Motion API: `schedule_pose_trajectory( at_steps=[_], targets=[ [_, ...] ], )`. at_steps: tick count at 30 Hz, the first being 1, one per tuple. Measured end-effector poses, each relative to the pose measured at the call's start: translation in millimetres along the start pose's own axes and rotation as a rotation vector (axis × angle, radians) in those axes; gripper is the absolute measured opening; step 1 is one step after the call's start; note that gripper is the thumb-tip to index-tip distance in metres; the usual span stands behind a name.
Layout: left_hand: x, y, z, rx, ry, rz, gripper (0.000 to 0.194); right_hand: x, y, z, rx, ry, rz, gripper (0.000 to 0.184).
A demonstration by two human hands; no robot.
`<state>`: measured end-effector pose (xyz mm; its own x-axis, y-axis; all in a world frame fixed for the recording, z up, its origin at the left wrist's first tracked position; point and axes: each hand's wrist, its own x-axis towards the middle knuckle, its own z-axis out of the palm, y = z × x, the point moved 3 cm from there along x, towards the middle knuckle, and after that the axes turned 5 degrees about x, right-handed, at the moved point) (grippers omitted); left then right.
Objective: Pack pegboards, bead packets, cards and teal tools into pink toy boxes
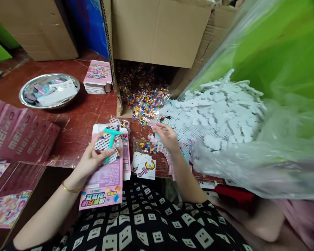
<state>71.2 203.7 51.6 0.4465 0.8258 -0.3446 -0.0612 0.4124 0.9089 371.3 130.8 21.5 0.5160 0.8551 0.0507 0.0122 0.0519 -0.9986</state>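
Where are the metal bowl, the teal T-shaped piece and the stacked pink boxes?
Metal bowl [43, 77]: head view, far rim.
Teal T-shaped piece [111, 141]: head view, its stem.
Stacked pink boxes [98, 71]: head view, top box's printed face.

Beyond your left hand, locate the large brown cardboard carton, left of the smooth blue panel. Right of your right hand, locate the person in pink fabric.
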Motion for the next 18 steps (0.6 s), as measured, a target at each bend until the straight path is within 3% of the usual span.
schedule_pose_trajectory(
  at_steps=[2, 4, 6, 7, 9, 11, 13, 16, 18],
  targets=[
    [0.3, 4.6, -9.1, -0.015, 0.085, 0.034, 0.077, -0.8, 6.3, -58.1, -0.214, 0.245, -0.040, 0.046],
    [0.2, 8.4, -14.2, -0.041, 0.108, 0.017, 0.068, -13.1, 13.3, -108.9, -0.362, 0.390, -0.048, 0.047],
    [1.0, 11.1, -15.2, -0.067, 0.107, -0.021, 0.062, -33.8, 20.1, -140.6, -0.456, 0.423, -0.011, 0.049],
    [2.0, 12.0, -14.2, -0.078, 0.097, -0.042, 0.060, -45.5, 23.7, -146.4, -0.494, 0.391, 0.022, 0.049],
    [4.9, 13.1, -9.4, -0.099, 0.061, -0.078, 0.059, -68.7, 32.1, -137.0, -0.561, 0.236, 0.085, 0.046],
    [7.8, 13.4, -2.6, -0.109, 0.017, -0.102, 0.060, -88.8, 42.4, -105.9, -0.583, 0.012, 0.087, 0.045],
    [9.2, 12.7, 3.4, -0.110, 0.006, -0.107, 0.060, -103.8, 54.8, -69.3, -0.590, -0.159, 0.054, 0.057],
    [7.4, 9.3, 9.3, -0.104, 0.006, -0.098, 0.061, -112.4, 79.4, -37.2, -0.659, -0.132, 0.149, 0.080],
    [4.3, 6.1, 11.5, -0.093, 0.003, -0.085, 0.065, -111.2, 96.7, -33.0, -0.668, -0.042, 0.291, 0.068]
  ],
)
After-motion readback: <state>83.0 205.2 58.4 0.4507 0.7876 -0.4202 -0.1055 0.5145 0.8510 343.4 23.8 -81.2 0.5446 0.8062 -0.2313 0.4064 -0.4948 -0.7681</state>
